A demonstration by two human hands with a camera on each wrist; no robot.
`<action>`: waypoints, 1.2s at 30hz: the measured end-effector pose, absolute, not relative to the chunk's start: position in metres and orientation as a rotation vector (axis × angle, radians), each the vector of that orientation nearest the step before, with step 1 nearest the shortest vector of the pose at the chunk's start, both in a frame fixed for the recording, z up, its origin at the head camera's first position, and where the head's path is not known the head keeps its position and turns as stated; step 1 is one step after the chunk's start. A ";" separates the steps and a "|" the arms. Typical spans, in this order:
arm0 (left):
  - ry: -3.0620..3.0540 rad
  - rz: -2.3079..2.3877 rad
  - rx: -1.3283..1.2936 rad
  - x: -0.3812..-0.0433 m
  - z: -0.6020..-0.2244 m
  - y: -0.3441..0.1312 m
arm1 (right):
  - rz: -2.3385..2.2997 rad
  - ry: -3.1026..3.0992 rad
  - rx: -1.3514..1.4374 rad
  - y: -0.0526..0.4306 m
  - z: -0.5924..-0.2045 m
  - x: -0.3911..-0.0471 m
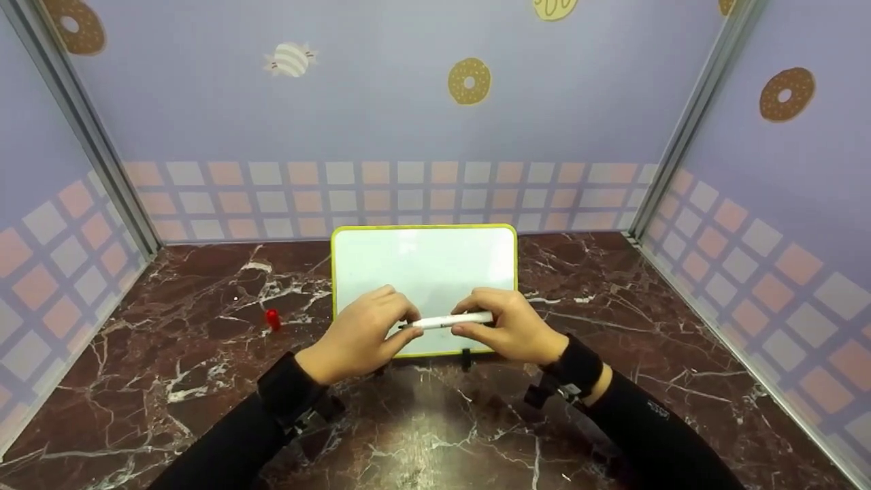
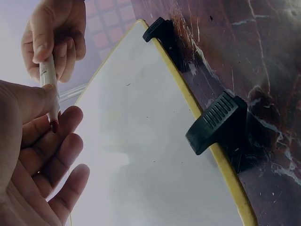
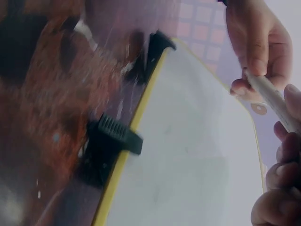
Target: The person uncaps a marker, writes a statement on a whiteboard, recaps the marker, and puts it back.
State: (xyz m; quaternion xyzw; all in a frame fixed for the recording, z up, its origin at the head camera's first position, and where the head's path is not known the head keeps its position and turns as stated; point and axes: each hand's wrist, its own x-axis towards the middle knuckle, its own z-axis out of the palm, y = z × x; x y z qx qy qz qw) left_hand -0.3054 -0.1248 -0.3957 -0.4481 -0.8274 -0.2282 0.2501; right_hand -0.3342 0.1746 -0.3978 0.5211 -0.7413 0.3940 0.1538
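Both hands hold a white marker [image 1: 442, 320] in front of a yellow-framed whiteboard [image 1: 422, 265]. My left hand [image 1: 371, 333] pinches the marker near its tip between thumb and fingers. A dark reddish tip [image 2: 54, 125] shows past the thumb in the left wrist view. At the other end of the barrel, my right hand [image 1: 514, 327] grips it with thumb and curled fingers. The marker lies nearly level, pointing left in the head view. On the table left of the board is a small red cylinder [image 1: 273, 319], like a cap.
The whiteboard leans back on black clip feet [image 2: 217, 123] along its lower edge. Beneath is a dark red marbled table [image 1: 204, 381]. Patterned walls [image 1: 381, 122] close in the back and both sides, with metal posts [image 1: 697, 116] at the corners.
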 end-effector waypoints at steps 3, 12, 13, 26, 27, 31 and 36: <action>-2.268 -0.625 -1.227 -0.304 -0.396 -0.125 | 1.257 -2.135 1.454 0.175 -0.398 -0.333; -2.292 -0.643 -1.239 -0.302 -0.396 -0.122 | 1.782 -2.151 1.365 0.173 -0.399 -0.329; -2.289 -0.645 -1.244 -0.302 -0.397 -0.121 | 1.837 -2.141 1.367 0.172 -0.400 -0.329; -2.221 -0.640 -1.282 -0.300 -0.398 -0.116 | 1.978 -2.118 1.386 0.162 -0.413 -0.328; -2.215 -0.640 -1.288 -0.300 -0.399 -0.115 | 1.980 -2.113 1.393 0.161 -0.414 -0.327; -2.187 -0.640 -1.305 -0.299 -0.399 -0.114 | 1.997 -2.101 1.423 0.160 -0.416 -0.325; -2.168 -0.642 -1.313 -0.298 -0.399 -0.113 | 2.000 -2.134 1.394 0.160 -0.416 -0.323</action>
